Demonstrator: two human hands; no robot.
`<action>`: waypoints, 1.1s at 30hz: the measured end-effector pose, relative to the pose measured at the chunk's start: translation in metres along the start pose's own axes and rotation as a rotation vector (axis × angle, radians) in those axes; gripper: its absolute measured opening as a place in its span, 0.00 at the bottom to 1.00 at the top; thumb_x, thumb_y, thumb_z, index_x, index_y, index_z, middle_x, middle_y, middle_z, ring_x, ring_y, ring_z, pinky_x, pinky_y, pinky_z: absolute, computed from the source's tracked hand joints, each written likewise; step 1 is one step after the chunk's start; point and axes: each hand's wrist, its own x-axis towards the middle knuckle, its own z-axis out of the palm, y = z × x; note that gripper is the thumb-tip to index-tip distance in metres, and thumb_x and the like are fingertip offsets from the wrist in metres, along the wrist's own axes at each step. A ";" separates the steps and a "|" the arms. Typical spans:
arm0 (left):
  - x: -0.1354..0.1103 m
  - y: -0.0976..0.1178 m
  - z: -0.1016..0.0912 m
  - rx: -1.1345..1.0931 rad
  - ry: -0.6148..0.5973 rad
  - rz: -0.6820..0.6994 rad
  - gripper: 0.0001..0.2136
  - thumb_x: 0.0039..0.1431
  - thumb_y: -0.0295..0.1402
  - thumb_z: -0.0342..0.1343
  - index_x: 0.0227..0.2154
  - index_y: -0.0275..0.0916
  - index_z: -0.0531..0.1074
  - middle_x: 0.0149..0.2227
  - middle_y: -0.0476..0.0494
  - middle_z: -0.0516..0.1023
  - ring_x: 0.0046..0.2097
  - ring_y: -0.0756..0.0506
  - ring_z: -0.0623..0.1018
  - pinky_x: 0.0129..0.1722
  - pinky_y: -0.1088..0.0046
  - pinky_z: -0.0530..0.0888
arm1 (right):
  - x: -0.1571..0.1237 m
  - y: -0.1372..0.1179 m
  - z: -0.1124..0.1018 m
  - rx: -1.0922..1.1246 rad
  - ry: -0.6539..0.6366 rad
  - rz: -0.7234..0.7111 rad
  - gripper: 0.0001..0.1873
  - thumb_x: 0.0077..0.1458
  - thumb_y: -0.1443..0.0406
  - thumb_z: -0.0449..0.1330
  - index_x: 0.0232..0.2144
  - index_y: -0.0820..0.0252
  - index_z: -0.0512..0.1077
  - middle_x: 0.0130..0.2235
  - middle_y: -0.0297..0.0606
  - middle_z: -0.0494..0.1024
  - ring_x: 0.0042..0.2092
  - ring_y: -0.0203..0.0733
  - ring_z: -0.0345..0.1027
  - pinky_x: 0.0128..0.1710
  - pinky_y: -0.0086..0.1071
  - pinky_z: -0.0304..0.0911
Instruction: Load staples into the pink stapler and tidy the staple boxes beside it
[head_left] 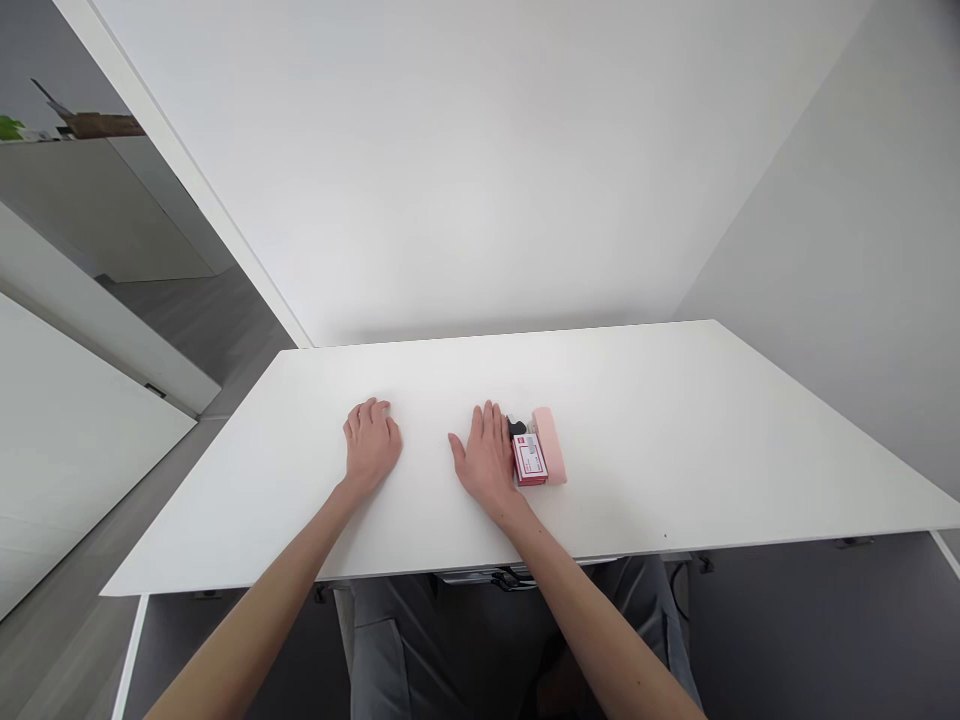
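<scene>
My left hand [370,440] rests palm down on the white table [645,420], its fingers loosely bent and a little apart, holding nothing. To the right of it, my right hand [487,462] lies flat with the fingers stretched forward and the thumb out to the side. Its outer edge is against or very close to a small red and white box [530,458]. A long, rounded pink object [550,446] lies along the box's right side. Just beyond the box is a small black object [517,427], partly hidden, with something small and pale beside it; their kinds are unclear.
A white wall [465,180] rises behind the table's far edge, and a grey wall [862,260] stands to the right. On the left, an opening shows a grey floor [202,320] and a white door panel [67,450]. My legs are under the table's front edge.
</scene>
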 end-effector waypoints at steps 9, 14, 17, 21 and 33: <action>0.001 0.001 -0.003 -0.003 -0.005 -0.003 0.20 0.68 0.31 0.42 0.57 0.36 0.69 0.66 0.29 0.67 0.68 0.31 0.62 0.65 0.45 0.62 | 0.008 0.059 -0.026 -0.068 0.047 0.035 0.37 0.72 0.54 0.47 0.69 0.81 0.56 0.73 0.65 0.52 0.75 0.60 0.41 0.73 0.51 0.42; 0.001 0.002 -0.005 -0.008 -0.004 -0.012 0.20 0.67 0.31 0.42 0.57 0.37 0.70 0.65 0.29 0.67 0.68 0.31 0.62 0.64 0.44 0.62 | 0.013 0.103 -0.045 -0.093 0.074 0.071 0.37 0.72 0.53 0.46 0.69 0.80 0.56 0.73 0.64 0.54 0.75 0.60 0.44 0.73 0.50 0.43; 0.002 0.003 -0.006 -0.021 -0.010 -0.028 0.20 0.67 0.32 0.42 0.57 0.37 0.69 0.66 0.30 0.67 0.68 0.31 0.61 0.65 0.43 0.61 | 0.015 0.130 -0.058 -0.101 0.096 0.095 0.37 0.71 0.52 0.45 0.69 0.79 0.57 0.73 0.63 0.55 0.74 0.60 0.46 0.72 0.51 0.45; 0.003 0.004 -0.007 -0.031 -0.024 -0.049 0.20 0.67 0.32 0.42 0.58 0.37 0.69 0.67 0.31 0.66 0.68 0.30 0.60 0.66 0.43 0.60 | 0.016 0.162 -0.073 -0.110 0.121 0.114 0.38 0.71 0.51 0.44 0.69 0.76 0.57 0.72 0.62 0.56 0.74 0.60 0.46 0.71 0.52 0.46; 0.005 0.008 -0.011 -0.041 -0.040 -0.067 0.20 0.67 0.33 0.43 0.58 0.37 0.69 0.67 0.32 0.66 0.68 0.30 0.60 0.66 0.42 0.60 | 0.011 0.195 -0.088 -0.143 0.262 0.212 0.39 0.69 0.49 0.44 0.67 0.76 0.59 0.70 0.64 0.60 0.72 0.63 0.50 0.69 0.54 0.49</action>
